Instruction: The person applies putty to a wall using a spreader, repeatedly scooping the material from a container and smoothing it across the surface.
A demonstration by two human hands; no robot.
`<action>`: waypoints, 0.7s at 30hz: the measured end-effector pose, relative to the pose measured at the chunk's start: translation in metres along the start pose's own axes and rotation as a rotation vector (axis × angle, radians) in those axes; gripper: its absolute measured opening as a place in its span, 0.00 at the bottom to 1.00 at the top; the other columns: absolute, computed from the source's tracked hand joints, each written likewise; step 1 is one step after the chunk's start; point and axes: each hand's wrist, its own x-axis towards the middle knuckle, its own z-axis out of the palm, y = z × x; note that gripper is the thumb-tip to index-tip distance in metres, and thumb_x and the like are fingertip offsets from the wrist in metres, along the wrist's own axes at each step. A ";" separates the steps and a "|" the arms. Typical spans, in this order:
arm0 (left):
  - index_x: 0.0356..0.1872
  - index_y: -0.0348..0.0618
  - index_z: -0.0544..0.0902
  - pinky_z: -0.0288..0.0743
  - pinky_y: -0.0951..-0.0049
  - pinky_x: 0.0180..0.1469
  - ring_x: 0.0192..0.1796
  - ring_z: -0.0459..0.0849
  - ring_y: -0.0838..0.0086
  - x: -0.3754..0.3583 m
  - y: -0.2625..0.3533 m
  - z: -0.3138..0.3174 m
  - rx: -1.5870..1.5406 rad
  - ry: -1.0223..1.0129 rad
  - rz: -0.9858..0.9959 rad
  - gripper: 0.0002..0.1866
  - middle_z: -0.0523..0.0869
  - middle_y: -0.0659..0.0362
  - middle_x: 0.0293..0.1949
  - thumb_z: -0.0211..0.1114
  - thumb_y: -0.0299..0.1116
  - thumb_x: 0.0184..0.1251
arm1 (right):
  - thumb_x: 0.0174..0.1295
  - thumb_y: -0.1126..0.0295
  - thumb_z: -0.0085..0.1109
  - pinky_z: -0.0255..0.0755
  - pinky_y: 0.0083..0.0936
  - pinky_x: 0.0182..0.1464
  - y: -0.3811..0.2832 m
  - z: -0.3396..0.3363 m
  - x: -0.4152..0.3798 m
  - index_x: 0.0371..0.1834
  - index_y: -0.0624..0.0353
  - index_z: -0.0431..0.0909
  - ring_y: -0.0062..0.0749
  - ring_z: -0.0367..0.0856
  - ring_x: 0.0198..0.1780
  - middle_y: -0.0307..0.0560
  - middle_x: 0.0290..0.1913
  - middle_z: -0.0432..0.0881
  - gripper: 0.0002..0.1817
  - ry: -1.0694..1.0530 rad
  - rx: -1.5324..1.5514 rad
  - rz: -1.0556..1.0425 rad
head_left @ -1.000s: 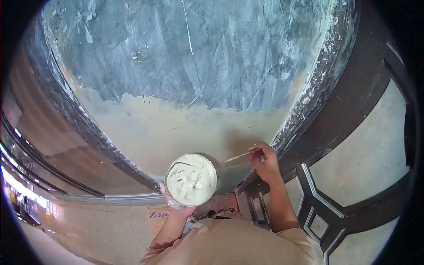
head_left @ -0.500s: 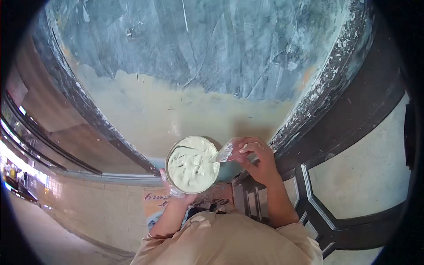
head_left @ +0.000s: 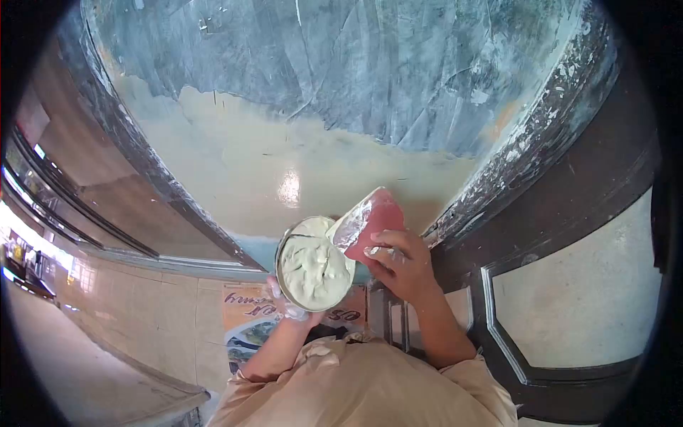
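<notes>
A round tub (head_left: 315,274) full of pale, creamy paste rests in my left hand (head_left: 293,307), whose whitened fingers wrap its lower left side. My right hand (head_left: 405,265) pinches a flat pinkish-red spreader (head_left: 377,222). White paste coats the spreader's left part and edge, which lies over the tub's upper right rim. Some paste is also on my right fingers. Beyond both hands is a wall panel (head_left: 235,167), cream-coloured low down and rough blue-grey higher up.
Dark, paint-flecked frames (head_left: 523,142) border the panel on both sides. A dark door with light panels (head_left: 569,292) stands at the right. Below the tub lies a printed orange sheet (head_left: 249,302) on the tiled floor (head_left: 156,313).
My right hand has turned the spreader, so its broad face now shows and its tip points up. The tub has shifted slightly right, and the view has moved a little.
</notes>
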 end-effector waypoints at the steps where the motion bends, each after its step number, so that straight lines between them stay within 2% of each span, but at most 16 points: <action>1: 0.72 0.51 0.59 0.60 0.53 0.71 0.70 0.65 0.58 -0.001 -0.001 0.001 0.016 -0.019 -0.014 0.53 0.66 0.57 0.70 0.53 0.77 0.50 | 0.39 0.76 0.73 0.76 0.33 0.43 0.001 0.002 -0.003 0.39 0.50 0.79 0.39 0.81 0.43 0.41 0.46 0.79 0.21 0.026 -0.011 -0.016; 2: 0.72 0.50 0.60 0.60 0.53 0.71 0.70 0.66 0.58 -0.001 -0.005 -0.005 -0.003 -0.085 -0.012 0.52 0.66 0.57 0.70 0.55 0.75 0.51 | 0.39 0.76 0.73 0.76 0.32 0.42 0.001 0.004 -0.005 0.38 0.50 0.79 0.38 0.81 0.42 0.41 0.47 0.79 0.20 0.054 -0.023 -0.031; 5: 0.71 0.49 0.61 0.60 0.54 0.71 0.69 0.67 0.58 -0.003 -0.012 -0.013 -0.044 -0.111 -0.035 0.50 0.68 0.56 0.69 0.58 0.72 0.52 | 0.40 0.77 0.72 0.78 0.30 0.40 -0.002 0.008 -0.011 0.37 0.50 0.81 0.36 0.81 0.42 0.41 0.48 0.79 0.18 0.087 0.014 -0.007; 11: 0.71 0.49 0.61 0.65 0.54 0.68 0.67 0.70 0.59 -0.005 -0.016 -0.026 -0.051 -0.036 -0.120 0.50 0.70 0.55 0.67 0.60 0.70 0.52 | 0.41 0.78 0.70 0.79 0.27 0.40 -0.006 0.015 -0.016 0.36 0.52 0.80 0.36 0.82 0.42 0.44 0.48 0.79 0.17 0.125 0.123 0.056; 13: 0.70 0.56 0.62 0.65 0.53 0.67 0.65 0.71 0.60 -0.006 -0.016 -0.022 0.299 -0.026 -0.052 0.51 0.71 0.59 0.66 0.44 0.81 0.51 | 0.42 0.78 0.70 0.79 0.29 0.42 -0.005 0.019 -0.017 0.37 0.53 0.79 0.37 0.82 0.43 0.45 0.48 0.79 0.17 0.136 0.171 0.089; 15: 0.70 0.56 0.63 0.66 0.54 0.66 0.64 0.72 0.60 -0.004 -0.016 -0.034 0.254 0.007 -0.087 0.50 0.72 0.59 0.65 0.45 0.81 0.51 | 0.42 0.78 0.70 0.78 0.30 0.44 -0.007 0.021 -0.017 0.38 0.53 0.78 0.39 0.82 0.44 0.46 0.48 0.79 0.18 0.149 0.219 0.122; 17: 0.69 0.53 0.63 0.66 0.54 0.66 0.64 0.73 0.60 -0.002 -0.013 -0.036 0.204 -0.050 -0.109 0.50 0.72 0.59 0.64 0.45 0.79 0.53 | 0.41 0.77 0.71 0.77 0.34 0.47 -0.009 0.024 -0.016 0.39 0.54 0.75 0.41 0.82 0.46 0.48 0.49 0.79 0.20 0.138 0.254 0.162; 18: 0.69 0.50 0.63 0.66 0.53 0.66 0.63 0.73 0.59 0.010 -0.014 -0.050 -0.084 -0.294 -0.124 0.48 0.72 0.57 0.64 0.45 0.77 0.57 | 0.41 0.77 0.71 0.77 0.34 0.47 -0.010 0.025 -0.014 0.39 0.54 0.75 0.41 0.82 0.46 0.48 0.49 0.79 0.20 0.146 0.252 0.160; 19: 0.69 0.50 0.63 0.66 0.53 0.66 0.63 0.73 0.59 0.011 -0.008 -0.037 -0.080 -0.300 -0.125 0.48 0.72 0.57 0.64 0.45 0.77 0.57 | 0.41 0.77 0.71 0.76 0.34 0.48 -0.011 0.025 -0.012 0.39 0.54 0.75 0.42 0.81 0.47 0.49 0.49 0.79 0.20 0.160 0.305 0.175; 21: 0.70 0.47 0.62 0.65 0.53 0.66 0.64 0.72 0.57 0.007 0.006 0.001 0.111 0.115 -0.134 0.47 0.71 0.56 0.65 0.44 0.75 0.59 | 0.41 0.76 0.71 0.76 0.35 0.48 -0.013 0.027 -0.008 0.39 0.53 0.74 0.43 0.81 0.48 0.49 0.48 0.79 0.20 0.178 0.357 0.188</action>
